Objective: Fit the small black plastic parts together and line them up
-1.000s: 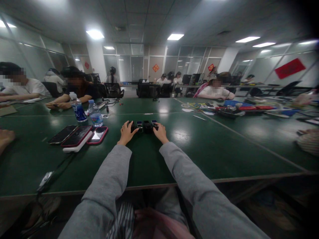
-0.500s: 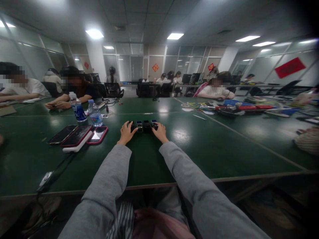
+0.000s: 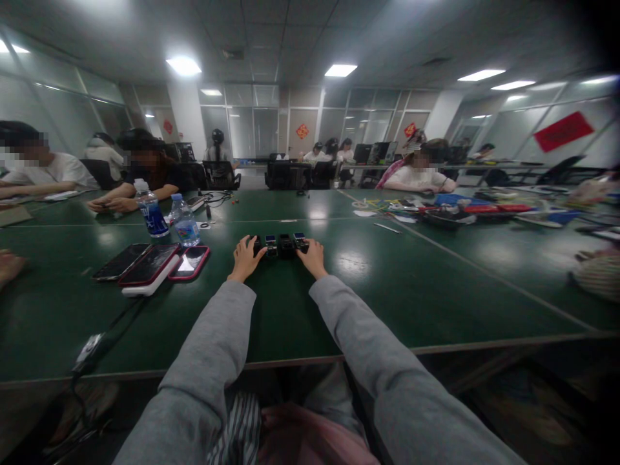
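Observation:
Several small black box-like devices stand in a row on the green table ahead of me; their exact kind is too small to make out. My left hand [image 3: 246,259] has its thumb and fingers around the leftmost black device [image 3: 256,245]. At the other end, my right hand [image 3: 312,258] grips the rightmost device [image 3: 299,239], which has a pale bluish top. Between the hands sit a device with a light top [image 3: 270,245] and an all-dark device [image 3: 285,245]. My fingers partly cover both end devices.
Left of my hands lie dark phones [image 3: 150,263], a pink-edged phone [image 3: 190,263] and a white slab [image 3: 151,279] with a cable. Two bottles [image 3: 152,210] stand behind them. Tools and cables [image 3: 460,210] clutter the right far side. Co-workers sit around the table [image 3: 416,310].
The device row and my right hand have shifted very slightly right. My left hand stays nearly still. Another person's hand reaches further in at the left edge.

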A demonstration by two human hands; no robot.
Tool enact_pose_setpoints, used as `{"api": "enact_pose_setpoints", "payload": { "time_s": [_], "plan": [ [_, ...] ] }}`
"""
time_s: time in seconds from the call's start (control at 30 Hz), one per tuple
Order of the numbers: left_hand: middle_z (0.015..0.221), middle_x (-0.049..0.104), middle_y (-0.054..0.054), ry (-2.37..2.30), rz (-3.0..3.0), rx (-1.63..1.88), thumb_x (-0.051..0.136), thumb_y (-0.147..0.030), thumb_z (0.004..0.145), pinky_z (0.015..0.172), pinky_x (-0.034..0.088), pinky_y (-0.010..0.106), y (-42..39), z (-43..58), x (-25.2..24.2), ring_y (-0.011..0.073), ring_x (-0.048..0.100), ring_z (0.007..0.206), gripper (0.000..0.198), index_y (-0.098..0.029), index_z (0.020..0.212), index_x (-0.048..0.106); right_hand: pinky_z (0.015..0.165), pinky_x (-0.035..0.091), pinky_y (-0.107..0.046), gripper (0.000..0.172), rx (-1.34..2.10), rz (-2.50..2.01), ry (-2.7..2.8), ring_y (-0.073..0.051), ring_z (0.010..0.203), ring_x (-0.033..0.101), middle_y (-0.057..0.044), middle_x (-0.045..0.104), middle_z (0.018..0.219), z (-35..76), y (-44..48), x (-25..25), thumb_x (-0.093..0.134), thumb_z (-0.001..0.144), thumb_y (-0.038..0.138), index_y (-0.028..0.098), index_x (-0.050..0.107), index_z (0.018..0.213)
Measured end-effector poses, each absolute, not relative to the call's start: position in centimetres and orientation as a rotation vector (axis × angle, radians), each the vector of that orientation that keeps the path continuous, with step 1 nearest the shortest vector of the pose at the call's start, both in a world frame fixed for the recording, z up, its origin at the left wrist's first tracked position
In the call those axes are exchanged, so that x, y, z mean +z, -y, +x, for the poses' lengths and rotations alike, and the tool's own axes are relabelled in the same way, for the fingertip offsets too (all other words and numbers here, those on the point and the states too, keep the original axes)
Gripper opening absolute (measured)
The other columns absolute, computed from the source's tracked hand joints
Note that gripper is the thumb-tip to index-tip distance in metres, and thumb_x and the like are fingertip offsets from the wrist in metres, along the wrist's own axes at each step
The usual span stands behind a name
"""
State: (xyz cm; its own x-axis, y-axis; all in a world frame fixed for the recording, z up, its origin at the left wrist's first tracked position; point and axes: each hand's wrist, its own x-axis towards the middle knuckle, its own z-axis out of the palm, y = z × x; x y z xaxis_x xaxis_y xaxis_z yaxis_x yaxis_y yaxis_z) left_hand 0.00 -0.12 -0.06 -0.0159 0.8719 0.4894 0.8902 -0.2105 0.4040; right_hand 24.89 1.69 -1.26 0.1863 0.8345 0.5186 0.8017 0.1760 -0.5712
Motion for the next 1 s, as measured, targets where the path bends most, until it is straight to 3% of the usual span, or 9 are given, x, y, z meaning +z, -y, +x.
{"api": "enact_pose_setpoints", "payload": {
  "time_s": [1.0],
  "plan": [
    [0.149,0.037,0.014,1.962,-2.184,-1.043,0.037,-0.064,0.091,0.110,0.034,0.049,0.43,-0.02,0.24,0.0305,0.035,0.137,0.067,-0.022,0.143,0.043,0.089,0.042,-0.036,0.040,0.034,-1.711,1.585,-0.026,0.105,0.051,-0.012,0.057,0.112,24.92,-1.15,-0.55,0.063,0.080,0.032,0.016,0.053,0.115]
  ]
}}
